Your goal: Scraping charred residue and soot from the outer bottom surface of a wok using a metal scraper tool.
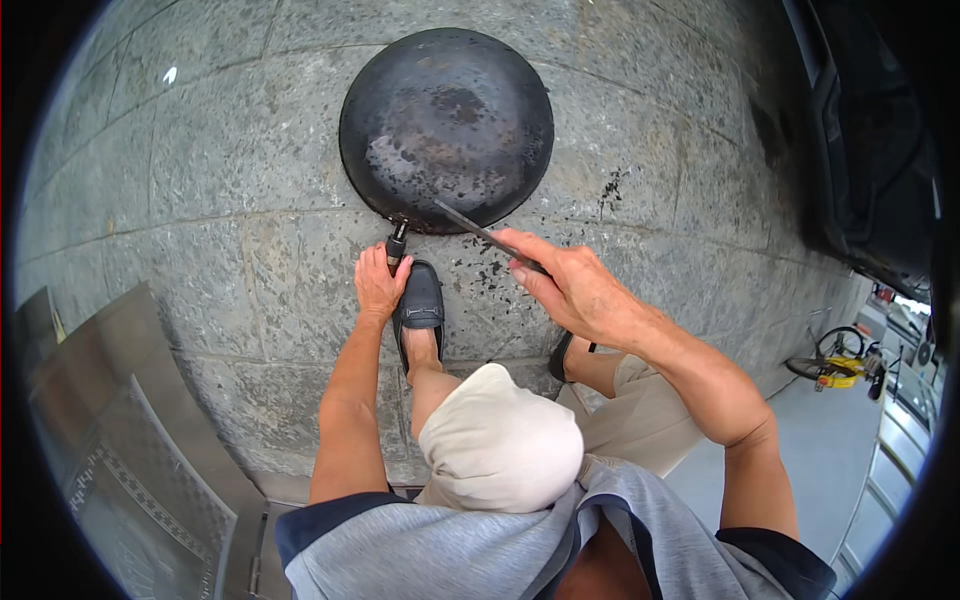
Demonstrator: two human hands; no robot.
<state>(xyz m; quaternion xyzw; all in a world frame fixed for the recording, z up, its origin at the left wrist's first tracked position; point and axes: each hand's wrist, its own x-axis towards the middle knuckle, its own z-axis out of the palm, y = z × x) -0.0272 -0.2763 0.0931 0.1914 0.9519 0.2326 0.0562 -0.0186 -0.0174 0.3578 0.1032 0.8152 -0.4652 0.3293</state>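
A large blackened wok lies bottom up on the stone pavement, its underside patchy with soot and worn spots. My left hand grips its short handle at the rim nearest me. In my right hand is a thin, flat metal bar, pointing forward and left. The tip of the bar is over the near part of the wok's underside; whether it touches cannot be told. Black flakes are scattered on the paving between the wok and my right hand.
My dark loafer stands right beside the handle. More flakes lie right of the wok. At the left rises a metal door with patterned panels. A dark vehicle borders the right; a yellow bicycle stands farther off.
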